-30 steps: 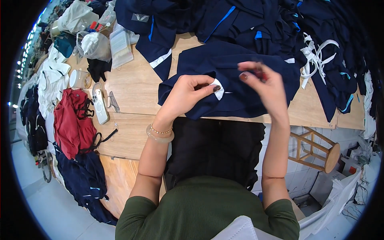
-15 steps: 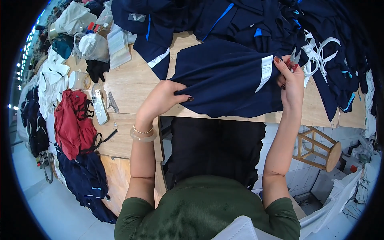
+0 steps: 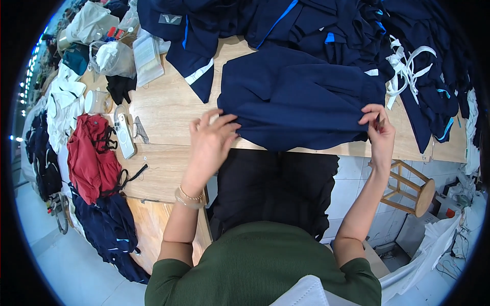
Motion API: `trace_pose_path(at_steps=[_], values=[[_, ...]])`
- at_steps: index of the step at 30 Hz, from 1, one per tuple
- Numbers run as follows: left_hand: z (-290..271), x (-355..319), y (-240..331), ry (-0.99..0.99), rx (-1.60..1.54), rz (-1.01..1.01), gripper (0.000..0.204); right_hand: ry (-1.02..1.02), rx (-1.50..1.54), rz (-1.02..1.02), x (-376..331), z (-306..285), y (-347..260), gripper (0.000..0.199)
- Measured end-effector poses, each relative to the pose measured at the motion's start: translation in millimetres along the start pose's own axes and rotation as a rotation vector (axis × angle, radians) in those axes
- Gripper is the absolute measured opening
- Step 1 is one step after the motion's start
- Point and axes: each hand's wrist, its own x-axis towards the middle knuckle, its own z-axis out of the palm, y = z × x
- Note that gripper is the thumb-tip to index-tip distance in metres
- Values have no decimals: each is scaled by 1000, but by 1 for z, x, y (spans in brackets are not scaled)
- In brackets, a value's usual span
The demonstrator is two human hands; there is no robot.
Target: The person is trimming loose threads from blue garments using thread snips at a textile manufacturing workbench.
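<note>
A navy garment piece [image 3: 296, 102] lies spread along the table's front edge, loose folds running across it. The white band seen on it before is out of sight; only a small white patch [image 3: 371, 72] shows at its right end. Over its left edge hovers my left hand [image 3: 212, 140], open, fingers apart and bent. At the right edge, my right hand [image 3: 382, 133] is closed around the small red-handled scissors, which are mostly hidden in the palm. Its index finger reaches onto the cloth; whether it also pinches the fabric I cannot tell.
More navy garments with blue trim [image 3: 316, 25] heap along the back. White straps [image 3: 408, 71] lie at the right. To the left are a white phone [image 3: 124, 136], a red garment [image 3: 92, 158] and plastic bags [image 3: 113, 58]. A wooden stool [image 3: 421, 196] stands below right.
The navy piece has been turned or laid down, so its white band no longer shows. My left hand has let go and spread its fingers; my right hand has moved nearer me.
</note>
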Motion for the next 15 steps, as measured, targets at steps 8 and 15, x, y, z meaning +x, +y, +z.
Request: trace_pose_path(at_steps=[8, 15], values=[[44, -29, 34, 109, -1137, -544, 31, -26, -136, 64, -18, -1, 8, 31], [48, -24, 47, 41, -1867, -906, 37, 115, -361, -259, -28, 44, -38, 21]])
